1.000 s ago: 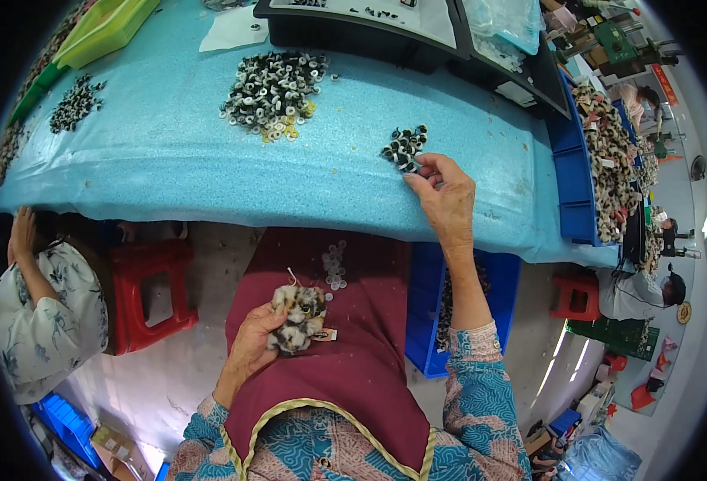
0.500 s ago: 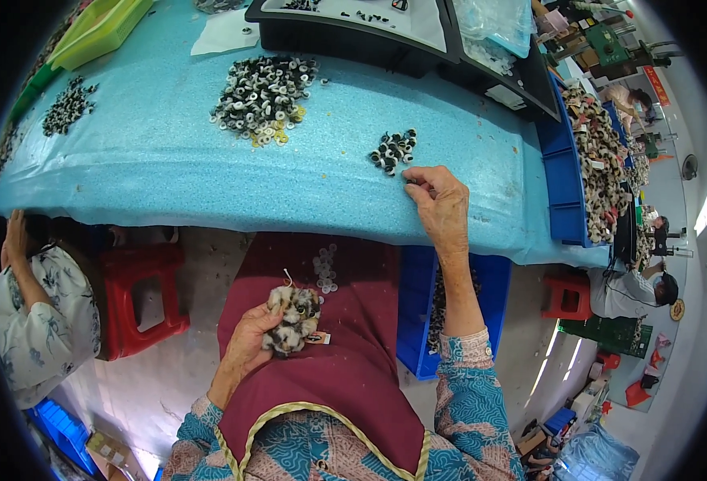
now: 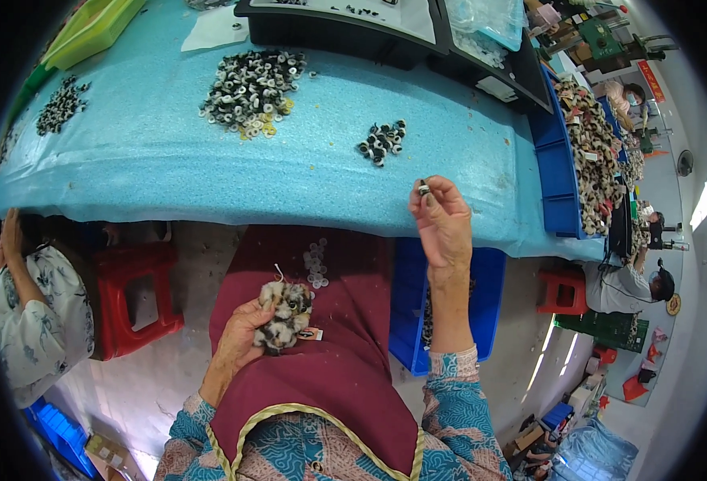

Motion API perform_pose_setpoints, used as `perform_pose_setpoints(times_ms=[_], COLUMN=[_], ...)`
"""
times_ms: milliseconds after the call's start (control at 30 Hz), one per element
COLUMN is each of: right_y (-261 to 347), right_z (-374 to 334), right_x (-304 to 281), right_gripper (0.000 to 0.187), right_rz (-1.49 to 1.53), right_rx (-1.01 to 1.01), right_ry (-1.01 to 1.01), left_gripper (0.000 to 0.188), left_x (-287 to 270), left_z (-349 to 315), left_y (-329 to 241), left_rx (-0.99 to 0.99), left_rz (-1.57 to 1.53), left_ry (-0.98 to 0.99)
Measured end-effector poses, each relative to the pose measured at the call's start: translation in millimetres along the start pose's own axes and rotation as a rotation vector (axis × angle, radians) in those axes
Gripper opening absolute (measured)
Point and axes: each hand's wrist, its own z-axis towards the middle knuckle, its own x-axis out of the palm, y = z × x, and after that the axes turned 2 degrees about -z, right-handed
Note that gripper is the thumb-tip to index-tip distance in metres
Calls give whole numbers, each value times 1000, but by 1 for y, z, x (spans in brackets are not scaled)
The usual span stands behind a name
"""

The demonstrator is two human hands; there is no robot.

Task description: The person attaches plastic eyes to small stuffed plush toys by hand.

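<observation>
Over my lap, my left hand (image 3: 243, 330) is closed on a small plush toy (image 3: 286, 316) of mottled black, white and tan fur, with a string loop on top and a tag (image 3: 312, 333) at its lower side. My right hand (image 3: 443, 215) is raised above the table's near edge, thumb and fingers pinching a small black-and-white toy eye (image 3: 425, 189). A small heap of such eyes (image 3: 382, 143) lies on the table to its left. Several clear plastic washers (image 3: 316, 263) rest on my maroon apron (image 3: 353, 321).
A bigger pile of black and white pieces (image 3: 253, 90) sits further left on the blue-covered table (image 3: 161, 160). Black trays (image 3: 337, 36) stand at the back. A blue crate of plush toys (image 3: 590, 152) is at right; another blue bin (image 3: 481, 313) stands below. A person's arm (image 3: 23, 268) rests at left.
My right hand has lifted away from the small heap and turned up, a toy eye now showing between its fingertips. My left hand keeps its hold on the plush toy. The whole view has shifted slightly.
</observation>
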Motion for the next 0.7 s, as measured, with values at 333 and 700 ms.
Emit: perform_pose_setpoints(times_ms=[333,700], right_y=[-22,-52], right_z=[-50,-103], right_x=[30,71], right_gripper=[23,15], right_rz=[302,-18], right_rx=[137,373], right_ry=[-82,123], left_gripper=[39,34], left_x=[-2,11], left_z=[-2,-3], left_y=[2,3], left_rx=[-24,-67], left_rz=[28,-92], left_ry=[-27,-76])
